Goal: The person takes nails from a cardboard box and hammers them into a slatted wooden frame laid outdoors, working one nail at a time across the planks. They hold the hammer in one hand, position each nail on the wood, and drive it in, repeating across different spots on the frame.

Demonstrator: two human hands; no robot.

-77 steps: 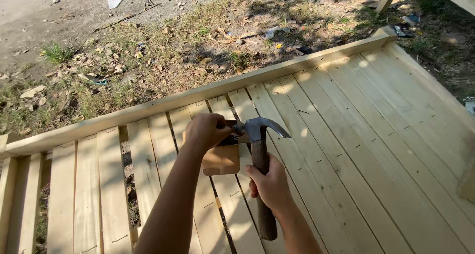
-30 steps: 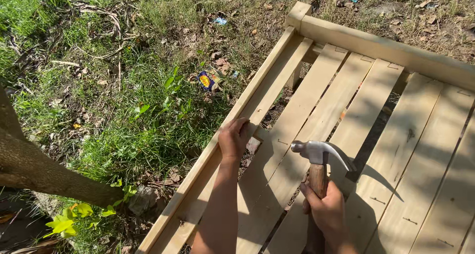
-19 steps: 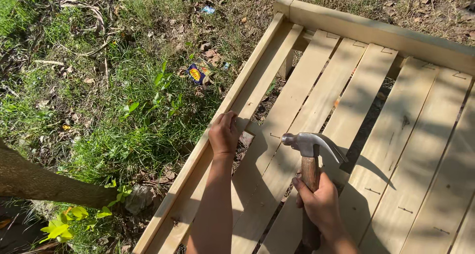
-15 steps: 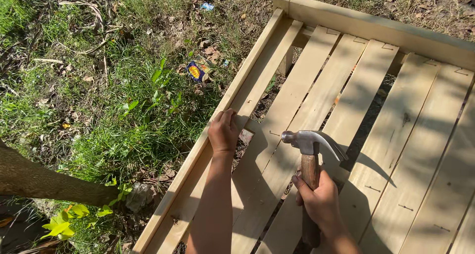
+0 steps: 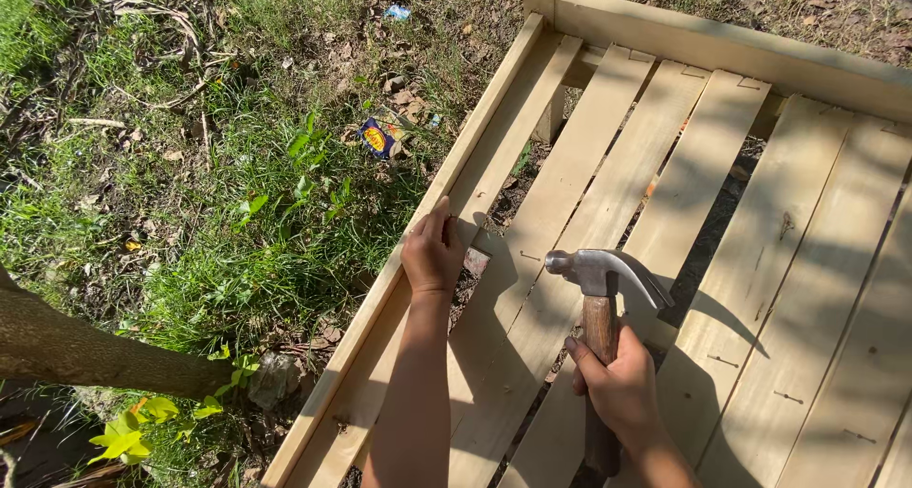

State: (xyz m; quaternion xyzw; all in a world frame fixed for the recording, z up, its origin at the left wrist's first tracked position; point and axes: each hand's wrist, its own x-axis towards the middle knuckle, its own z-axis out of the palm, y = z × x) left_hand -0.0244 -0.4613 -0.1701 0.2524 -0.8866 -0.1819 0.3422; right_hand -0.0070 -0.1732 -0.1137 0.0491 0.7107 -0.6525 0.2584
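Observation:
My right hand (image 5: 619, 385) grips the brown wooden handle of a steel claw hammer (image 5: 600, 277), head held just above a pale slat with its face toward a small nail (image 5: 528, 256) standing in the slat. My left hand (image 5: 433, 251) rests fingers down on the outermost slat (image 5: 475, 184) beside the wooden frame rail (image 5: 380, 293), next to a small wood block in the gap. The slats belong to a light wooden platform (image 5: 807, 288) of parallel boards with gaps between them.
Grass, dry leaves and twigs lie left of the platform, with a blue and yellow wrapper (image 5: 377, 138) in the grass. A tree trunk (image 5: 85, 353) crosses the lower left. The far end rail (image 5: 731, 46) closes the platform at the top.
The view turned from the platform's far edge to its left corner. Over the last second my left hand stayed on the outer slat while the hammer head lowered slightly toward the nail.

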